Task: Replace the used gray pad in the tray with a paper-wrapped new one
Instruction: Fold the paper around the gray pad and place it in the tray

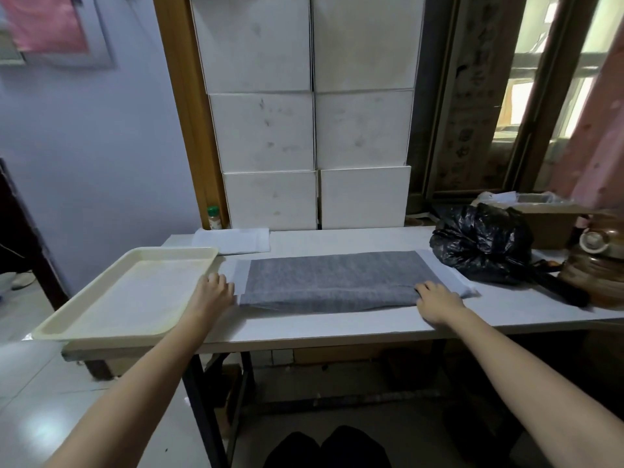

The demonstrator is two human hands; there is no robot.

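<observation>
1. Gray pad (332,278) lies flat on white paper (449,275) on the table (337,324), beside the tray (81,327).
2. Left hand (214,290) and right hand (437,298) rest at its near corners; grip unclear.
3. Pad looks soft, light; lift both ends.

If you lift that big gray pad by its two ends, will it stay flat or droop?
The flat gray felt-like pad would probably droop in the middle: it looks thin and soft, and its near edge already ripples on the white table. It likely weighs little. The white paper beneath may slide along.
</observation>
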